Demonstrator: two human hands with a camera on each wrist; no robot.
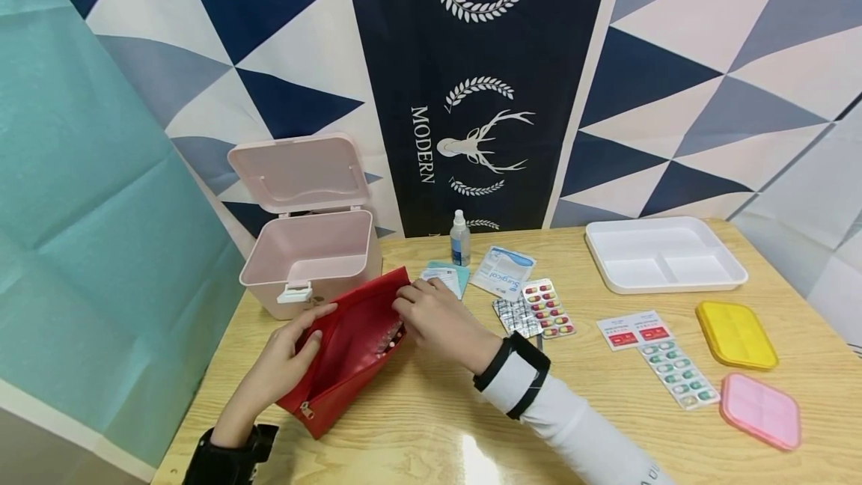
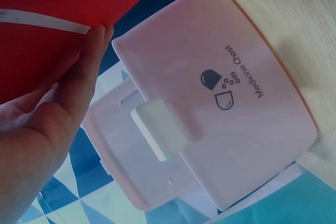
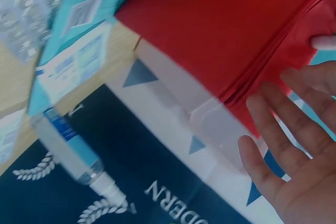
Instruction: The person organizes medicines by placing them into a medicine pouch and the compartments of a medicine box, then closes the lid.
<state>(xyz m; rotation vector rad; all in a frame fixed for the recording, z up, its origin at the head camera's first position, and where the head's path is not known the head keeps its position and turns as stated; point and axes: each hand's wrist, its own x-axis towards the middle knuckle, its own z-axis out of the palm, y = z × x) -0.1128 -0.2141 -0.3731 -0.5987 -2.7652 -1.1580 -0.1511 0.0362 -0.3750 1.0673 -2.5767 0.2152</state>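
Note:
A red zip pouch with its mouth spread stands tilted over the table's left part. My left hand grips the pouch's left side, and its fingers press the red cloth in the left wrist view. At the upper right of the mouth is my right hand. In the right wrist view its fingers look spread and nearly straight, overlapping the pouch edge; whether they press it is unclear. Inside the pouch lies a pack of red pills, partly hidden. Behind the pouch stands a pink medicine chest, lid raised.
Beyond my right hand are a spray bottle, a Surgical packet and pill blisters. At right lie a white divided tray, red-and-white packets, a green capsule blister, a yellow case and a pink case.

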